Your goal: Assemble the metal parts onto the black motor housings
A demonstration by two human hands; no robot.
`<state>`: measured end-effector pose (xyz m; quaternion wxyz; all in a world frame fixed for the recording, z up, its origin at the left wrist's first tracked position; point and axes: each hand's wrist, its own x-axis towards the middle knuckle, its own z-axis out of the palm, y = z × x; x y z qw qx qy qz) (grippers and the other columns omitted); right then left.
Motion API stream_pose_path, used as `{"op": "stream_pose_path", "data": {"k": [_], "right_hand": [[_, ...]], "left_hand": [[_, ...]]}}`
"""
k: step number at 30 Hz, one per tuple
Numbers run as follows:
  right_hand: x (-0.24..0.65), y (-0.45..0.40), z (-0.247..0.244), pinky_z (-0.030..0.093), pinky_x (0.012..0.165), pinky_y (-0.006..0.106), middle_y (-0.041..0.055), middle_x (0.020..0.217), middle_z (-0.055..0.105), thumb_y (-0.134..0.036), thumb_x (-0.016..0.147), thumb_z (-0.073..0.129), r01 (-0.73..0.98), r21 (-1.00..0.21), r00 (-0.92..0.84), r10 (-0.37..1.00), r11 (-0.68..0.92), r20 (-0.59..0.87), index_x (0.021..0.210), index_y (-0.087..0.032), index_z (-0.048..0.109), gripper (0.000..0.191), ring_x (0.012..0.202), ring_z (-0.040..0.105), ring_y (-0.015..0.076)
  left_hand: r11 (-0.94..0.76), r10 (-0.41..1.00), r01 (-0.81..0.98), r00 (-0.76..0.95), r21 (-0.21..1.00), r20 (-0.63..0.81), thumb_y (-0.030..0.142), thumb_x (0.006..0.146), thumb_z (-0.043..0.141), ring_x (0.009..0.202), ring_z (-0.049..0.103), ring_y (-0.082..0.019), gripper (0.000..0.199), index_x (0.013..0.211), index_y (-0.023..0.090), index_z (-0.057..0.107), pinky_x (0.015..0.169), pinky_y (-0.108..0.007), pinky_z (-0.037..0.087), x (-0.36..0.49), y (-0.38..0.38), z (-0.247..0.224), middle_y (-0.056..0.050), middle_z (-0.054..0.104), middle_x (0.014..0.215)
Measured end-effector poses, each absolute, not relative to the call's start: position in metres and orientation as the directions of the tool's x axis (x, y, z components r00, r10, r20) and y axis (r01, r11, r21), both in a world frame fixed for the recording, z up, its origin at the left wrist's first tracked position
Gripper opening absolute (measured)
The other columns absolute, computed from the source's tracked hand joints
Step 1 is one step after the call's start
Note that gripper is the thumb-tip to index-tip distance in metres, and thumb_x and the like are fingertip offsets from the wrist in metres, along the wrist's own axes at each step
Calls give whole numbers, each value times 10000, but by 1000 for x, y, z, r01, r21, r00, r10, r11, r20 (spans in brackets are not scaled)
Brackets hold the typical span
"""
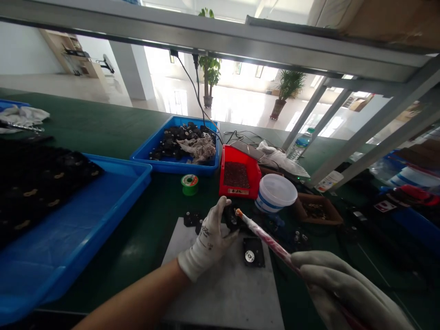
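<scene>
My left hand (210,240), in a white glove, grips a small black plastic part (232,217) over the grey board (223,293). In my gloved right hand (338,284) is a long reddish stick wrapped in clear film (268,240). Its orange-brown tip, perhaps bristles, is at the black part; whether they touch I cannot tell. A black square part with a round silver disc (254,253) lies on the board just right of my left hand. Other small black parts (190,219) sit at the board's far left corner, partly behind that hand.
A blue tray (137,176) with rows of black parts stands left; another blue tray (140,153) is behind. Beyond the board are a green solder spool (189,184), red bin (226,172), white tub (277,192) and cardboard box (319,215). A metal shelf frame (220,39) crosses above.
</scene>
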<state>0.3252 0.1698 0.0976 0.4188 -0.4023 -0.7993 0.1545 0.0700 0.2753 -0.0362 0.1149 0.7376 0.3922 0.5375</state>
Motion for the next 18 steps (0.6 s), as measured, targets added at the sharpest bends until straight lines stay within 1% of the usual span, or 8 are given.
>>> {"op": "stream_pose_path", "data": {"k": [4,6,8,11,15,18], "right_hand": [[328,181,94,692,749,271,83,1171,793,-89,898,695,486,-518,-483,711,704,511,1339,-310,669,494,988,799,255],[326,187,92,696,755,288,78,1167,799,-63,860,711,491,-478,-502,685,729,528,1348,-321,660,554,1000,799,271],[323,191,92,693,735,277,72,1129,809,-58,850,709,495,-459,-500,673,738,544,1298,-315,683,517,946,808,262],[317,196,96,680,704,250,62,1064,814,-49,853,692,497,-473,-464,683,727,564,1211,-302,708,438,875,812,234],[308,202,103,664,695,240,35,989,810,-61,862,686,486,-546,-377,728,682,573,1117,-309,722,358,806,802,207],[302,207,108,650,664,233,21,884,791,-137,910,679,493,-636,-218,792,594,570,942,-294,741,173,736,780,193]], "left_hand": [[-672,691,468,120,573,713,148,877,746,1303,645,-337,978,1656,235,161,1050,-535,596,70,275,-35,-206,603,1428],[-681,683,472,133,560,718,150,877,745,1303,645,-337,993,1661,248,144,1046,-534,599,70,275,-35,-199,606,1430],[-688,676,476,145,548,723,159,883,743,1295,650,-336,990,1662,251,139,1036,-530,607,70,275,-34,-194,612,1427],[-693,669,481,153,537,727,157,897,735,1297,646,-333,963,1660,238,152,1042,-526,605,69,275,-33,-197,611,1427],[-708,656,478,174,519,734,124,907,712,1321,627,-327,905,1644,245,201,1061,-520,596,68,276,-30,-186,610,1439],[-718,652,475,202,509,731,105,896,718,1315,629,-321,825,1599,247,312,1074,-511,593,67,276,-26,-162,634,1414]]}}
